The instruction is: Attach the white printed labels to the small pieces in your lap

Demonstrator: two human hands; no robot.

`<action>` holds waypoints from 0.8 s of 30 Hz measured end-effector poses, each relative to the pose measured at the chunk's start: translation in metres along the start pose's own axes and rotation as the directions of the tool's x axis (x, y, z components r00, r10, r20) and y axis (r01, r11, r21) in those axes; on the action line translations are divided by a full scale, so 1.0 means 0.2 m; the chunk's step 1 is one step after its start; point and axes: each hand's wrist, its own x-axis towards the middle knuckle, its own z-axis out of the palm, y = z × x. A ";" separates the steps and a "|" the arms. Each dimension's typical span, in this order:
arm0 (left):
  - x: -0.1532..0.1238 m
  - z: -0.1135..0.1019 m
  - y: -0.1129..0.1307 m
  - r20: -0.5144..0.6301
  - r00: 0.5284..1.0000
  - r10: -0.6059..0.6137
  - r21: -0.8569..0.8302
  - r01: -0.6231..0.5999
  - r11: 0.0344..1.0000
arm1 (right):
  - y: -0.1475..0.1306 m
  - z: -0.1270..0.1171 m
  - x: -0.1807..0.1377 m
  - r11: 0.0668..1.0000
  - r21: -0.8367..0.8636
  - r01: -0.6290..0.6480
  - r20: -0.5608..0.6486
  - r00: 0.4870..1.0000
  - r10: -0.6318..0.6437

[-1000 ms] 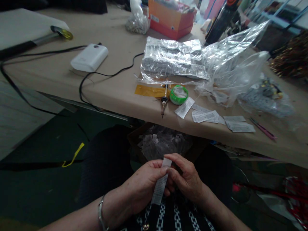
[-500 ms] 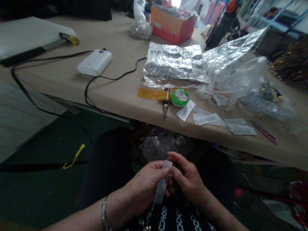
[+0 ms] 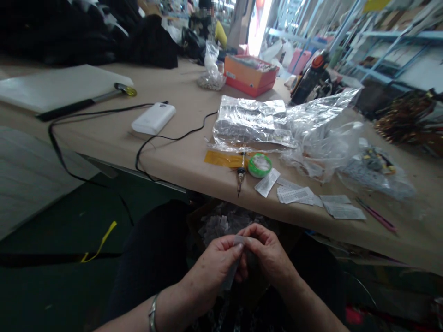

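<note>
Both of my hands meet over my lap, below the table's front edge. My left hand [image 3: 211, 269] pinches the top of a narrow white label strip [image 3: 231, 272] between thumb and fingers. My right hand [image 3: 268, 256] is closed on the same strip from the other side, its fingers curled over the top end. The strip hangs down between the two palms, mostly hidden. Just beyond my hands a box of several cut label pieces [image 3: 224, 223] sits under the table edge.
On the table [image 3: 180, 157] lie a soldering iron [image 3: 240, 173], a green tape roll [image 3: 260, 165], printed labels [image 3: 297, 195], pink tweezers [image 3: 377, 216], foil-wrapped packs [image 3: 251, 122] in clear plastic, a white power bank [image 3: 154, 118] with black cable, and an orange box [image 3: 249, 76].
The view has tilted up, showing more of the room behind. My hands have drawn closer together around the strip, covering more of its top end.
</note>
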 end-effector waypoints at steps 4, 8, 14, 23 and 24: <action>0.03 0.00 0.04 -0.020 0.999 0.044 0.034 -0.043 0.998 | -0.05 0.01 0.05 0.998 -0.029 0.047 0.025 0.999 -0.046; 0.08 -0.02 0.08 -0.042 0.991 0.127 0.102 -0.122 0.987 | -0.10 0.03 0.11 0.992 -0.083 0.100 0.002 0.995 -0.100; 0.17 -0.09 0.15 -0.058 0.941 0.335 0.272 -0.308 0.912 | -0.14 0.04 0.20 0.970 -0.172 0.173 -0.018 0.984 -0.178; 0.21 -0.16 0.24 -0.106 0.808 0.580 0.578 -0.425 0.697 | -0.18 0.05 0.26 0.848 -0.475 0.234 -0.108 0.941 -0.320; 0.21 -0.16 0.24 -0.107 0.796 0.595 0.596 -0.428 0.680 | -0.18 0.05 0.26 0.846 -0.478 0.238 -0.110 0.939 -0.326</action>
